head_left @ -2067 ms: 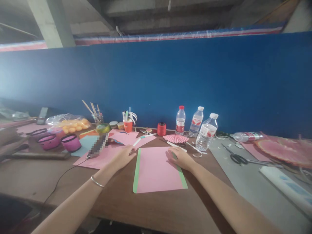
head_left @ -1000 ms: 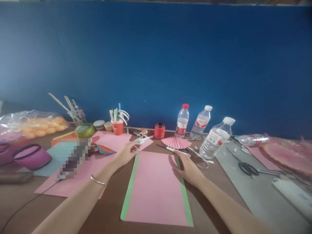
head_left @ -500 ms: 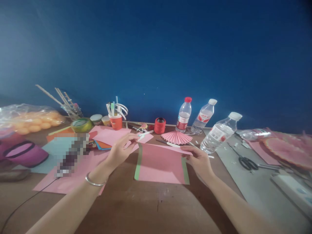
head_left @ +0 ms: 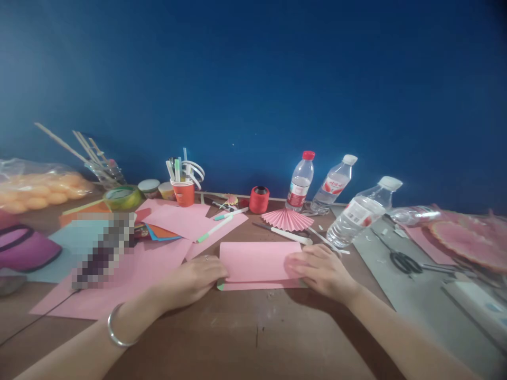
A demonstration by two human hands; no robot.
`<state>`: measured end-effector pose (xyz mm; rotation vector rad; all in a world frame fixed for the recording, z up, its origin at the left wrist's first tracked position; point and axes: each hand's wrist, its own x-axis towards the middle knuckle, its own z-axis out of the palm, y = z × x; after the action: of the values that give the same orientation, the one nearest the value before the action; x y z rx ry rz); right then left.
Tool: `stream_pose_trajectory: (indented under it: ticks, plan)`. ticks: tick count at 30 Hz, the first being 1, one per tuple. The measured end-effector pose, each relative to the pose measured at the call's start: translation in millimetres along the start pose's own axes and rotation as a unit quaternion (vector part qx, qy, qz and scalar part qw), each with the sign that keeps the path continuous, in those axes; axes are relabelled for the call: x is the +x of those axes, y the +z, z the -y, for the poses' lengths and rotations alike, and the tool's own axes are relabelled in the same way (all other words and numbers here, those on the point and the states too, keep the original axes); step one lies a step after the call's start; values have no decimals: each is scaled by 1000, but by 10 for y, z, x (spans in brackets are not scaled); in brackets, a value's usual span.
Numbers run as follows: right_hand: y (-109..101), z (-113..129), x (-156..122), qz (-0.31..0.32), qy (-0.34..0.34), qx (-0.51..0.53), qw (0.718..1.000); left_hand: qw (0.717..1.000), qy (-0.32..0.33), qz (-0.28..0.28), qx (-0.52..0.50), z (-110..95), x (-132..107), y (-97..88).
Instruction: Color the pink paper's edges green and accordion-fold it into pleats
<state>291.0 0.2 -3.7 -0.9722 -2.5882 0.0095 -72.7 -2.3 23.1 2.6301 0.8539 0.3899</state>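
A sheet of pink paper (head_left: 257,259) lies on the brown table in front of me, its far part folded over toward me. A strip of its lower layer shows along the near edge, with a green corner at the left. My left hand (head_left: 202,277) pinches the paper at its left edge, fingers closed. On the right edge my right hand (head_left: 322,270) is closed too, its fingers resting over the folded layer. A pleated pink paper fan (head_left: 287,219) and a white-handled tool (head_left: 292,235) lie just beyond the sheet.
Water bottles (head_left: 358,214) stand at the back right, near scissors (head_left: 404,262) on a grey board. Behind the sheet are a red thread spool (head_left: 259,200), a red cup of pens (head_left: 184,193) and two markers (head_left: 231,214). Loose pink sheets (head_left: 138,279) cover the left side.
Both hands have come down toward me, bringing the paper's far edge over its near part. The left hand has let go of the white marker, now lying on the pink sheets.
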Motion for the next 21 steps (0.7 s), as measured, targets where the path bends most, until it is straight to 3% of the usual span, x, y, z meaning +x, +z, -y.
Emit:
stream_pose_trajectory:
  ticks: [5, 14, 21]
  plan:
    - [124, -68, -131, 22, -6, 44, 999, 1000, 1, 21, -22, 22, -73, 54]
    - [120, -117, -106, 39, -35, 82, 995, 999, 16, 48, -22, 83, -53, 28]
    - [43, -119, -65, 63, -58, 109, 990, 997, -27, 51, 61, 108, 10, 19]
